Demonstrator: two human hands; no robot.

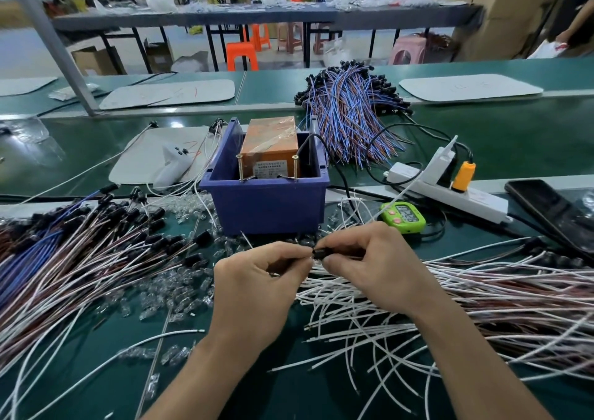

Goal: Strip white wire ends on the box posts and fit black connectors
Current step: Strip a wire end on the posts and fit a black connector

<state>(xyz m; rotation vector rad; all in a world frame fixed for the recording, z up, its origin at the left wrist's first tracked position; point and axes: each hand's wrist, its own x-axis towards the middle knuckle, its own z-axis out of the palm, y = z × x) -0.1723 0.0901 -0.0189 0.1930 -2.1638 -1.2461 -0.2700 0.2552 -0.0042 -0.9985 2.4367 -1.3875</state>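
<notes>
One wide-angle camera rides on the person's head, facing forward and down across the bench point(520, 143). The left hand point(254, 291) and right hand point(376, 268), meeting on a connector point(321, 253), lie close under it at lower centre, forearms entering from the bottom edge. The box point(263, 204) stands just beyond, other tables point(257, 18) far behind.

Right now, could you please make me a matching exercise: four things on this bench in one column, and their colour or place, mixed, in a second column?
1 timer
2 box
3 phone
4 connector

A blue, holds an orange block
B pinched by the right hand, facing the left hand and its white wire
C green, beside the power strip
D black, flat, far right

Pairs: 1-C, 2-A, 3-D, 4-B
</notes>
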